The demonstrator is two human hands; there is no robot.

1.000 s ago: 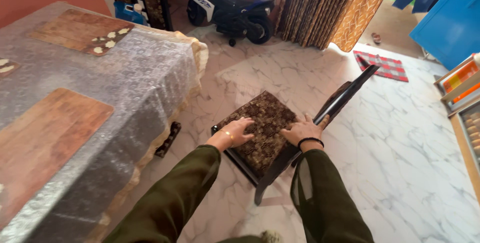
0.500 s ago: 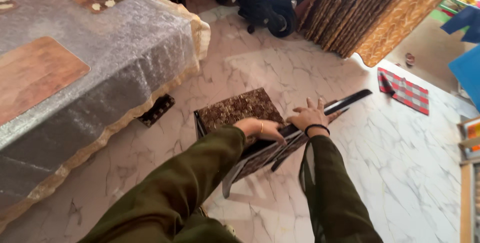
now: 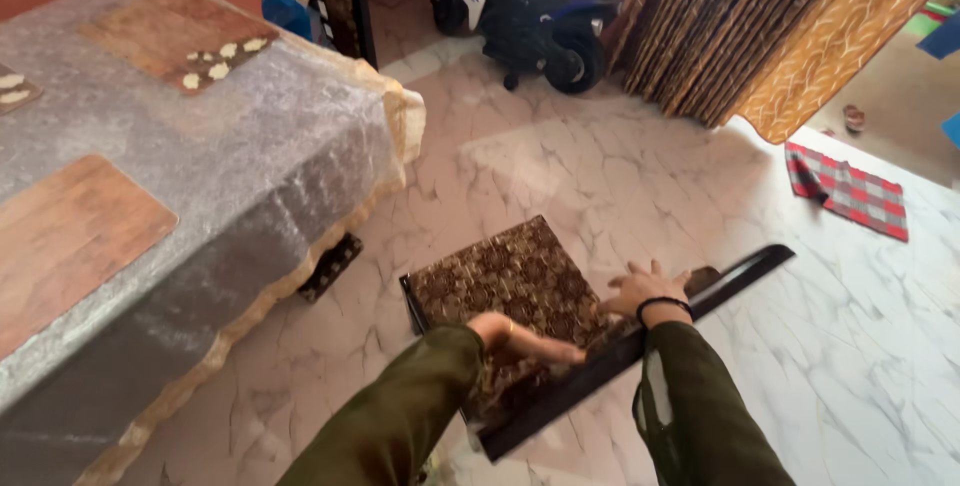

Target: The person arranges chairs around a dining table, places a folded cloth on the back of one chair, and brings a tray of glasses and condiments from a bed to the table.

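Resting both hands on one brown patterned cushioned chair (image 3: 505, 291) tipped over on the marble floor (image 3: 620, 176): left hand (image 3: 525, 339) flat, fingers together; right hand (image 3: 645, 291) spread.

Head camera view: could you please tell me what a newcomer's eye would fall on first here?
Low in the middle, the left hand and right hand rest on a dark chair with a brown patterned seat, on a white marble floor. At left stands a table under a silvery cover; a blue toy motorbike is parked at top.
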